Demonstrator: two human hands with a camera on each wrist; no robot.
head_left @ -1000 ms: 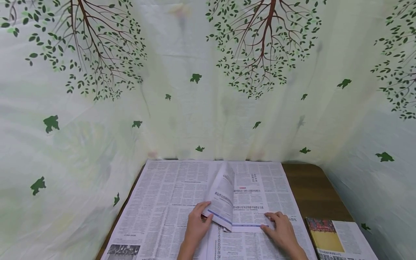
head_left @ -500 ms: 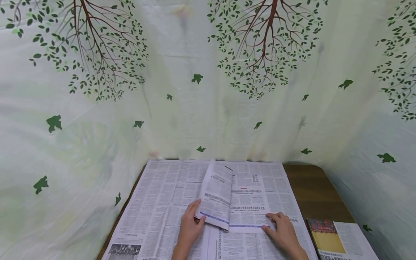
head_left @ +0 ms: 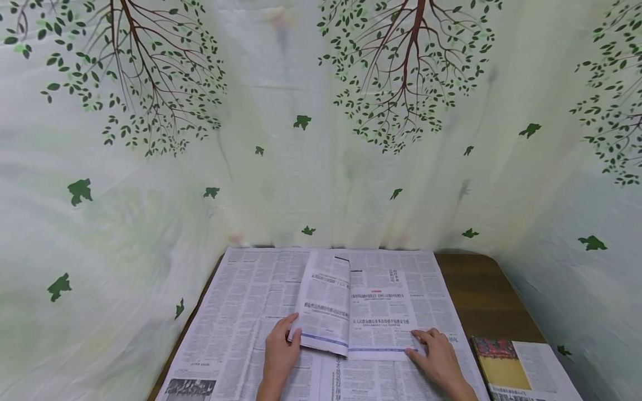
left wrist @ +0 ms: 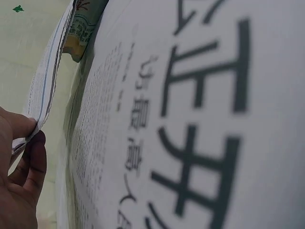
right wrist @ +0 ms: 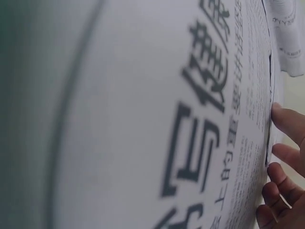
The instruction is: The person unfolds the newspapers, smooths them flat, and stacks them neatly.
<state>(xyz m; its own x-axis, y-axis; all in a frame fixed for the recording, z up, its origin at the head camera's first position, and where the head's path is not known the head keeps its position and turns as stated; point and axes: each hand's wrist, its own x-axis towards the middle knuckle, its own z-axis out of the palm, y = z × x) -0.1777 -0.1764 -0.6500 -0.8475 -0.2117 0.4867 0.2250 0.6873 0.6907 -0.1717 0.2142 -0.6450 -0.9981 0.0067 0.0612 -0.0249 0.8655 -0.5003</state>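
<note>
A small folded newspaper with a blue line along its bottom lies in the middle of the table, one leaf raised and turned to the left. My left hand pinches the lower left corner of that leaf; in the left wrist view, the thumb and fingertips meet on the paper's edge. At the newspaper's lower right corner, my right hand holds the edge between thumb and curled fingers. The right wrist view shows the thumb on this edge, with the other fingers bent beside it.
Large newspaper sheets cover most of the brown wooden table. On the right lies a printed paper item with a yellow and red picture. A curtain printed with trees and leaves surrounds the table.
My left hand has moved left, carrying the raised leaf over and opening the folded newspaper wider. The right hand has stayed at the lower right corner.
</note>
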